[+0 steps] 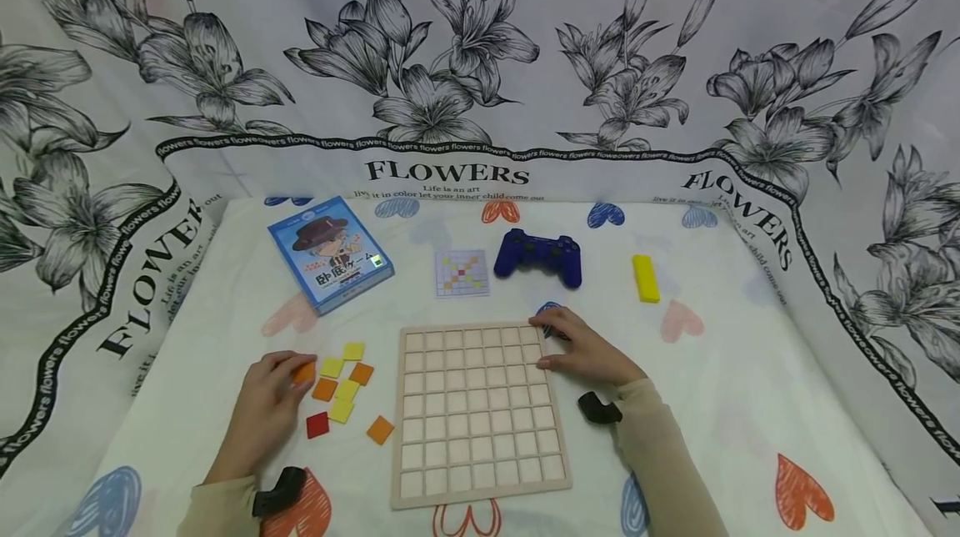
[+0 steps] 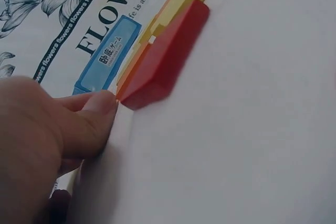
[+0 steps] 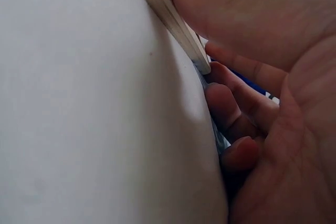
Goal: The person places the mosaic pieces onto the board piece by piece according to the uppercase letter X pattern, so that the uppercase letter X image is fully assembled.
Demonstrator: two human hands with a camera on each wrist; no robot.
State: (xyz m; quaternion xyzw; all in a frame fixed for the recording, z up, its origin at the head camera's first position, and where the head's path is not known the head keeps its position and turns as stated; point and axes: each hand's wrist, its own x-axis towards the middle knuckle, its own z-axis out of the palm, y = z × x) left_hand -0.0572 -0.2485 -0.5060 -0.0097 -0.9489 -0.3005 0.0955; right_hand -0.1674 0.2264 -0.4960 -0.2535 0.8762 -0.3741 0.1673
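Note:
Thumb and fingers of my left hand (image 1: pixel 266 404) pinch an orange square tile (image 1: pixel 303 373) at the left of the table. Right beside it lie several loose tiles: yellow ones (image 1: pixel 347 390), orange ones (image 1: pixel 362 373) and a red tile (image 1: pixel 318 424). In the left wrist view the red tile (image 2: pixel 165 56) looms large in front of the thumb tip. A pale wooden grid board (image 1: pixel 480 412) with square cells lies flat in front. At its far right corner my right hand (image 1: pixel 588 349) holds the rim, thumb along the side and forefinger at the corner.
Behind the loose tiles stands a blue game box (image 1: pixel 330 253). A small printed grid card (image 1: pixel 461 273), a dark blue game controller (image 1: pixel 538 258) and a yellow block (image 1: pixel 646 278) lie along the back. A flower-printed cloth (image 1: pixel 465 45) rises behind the table.

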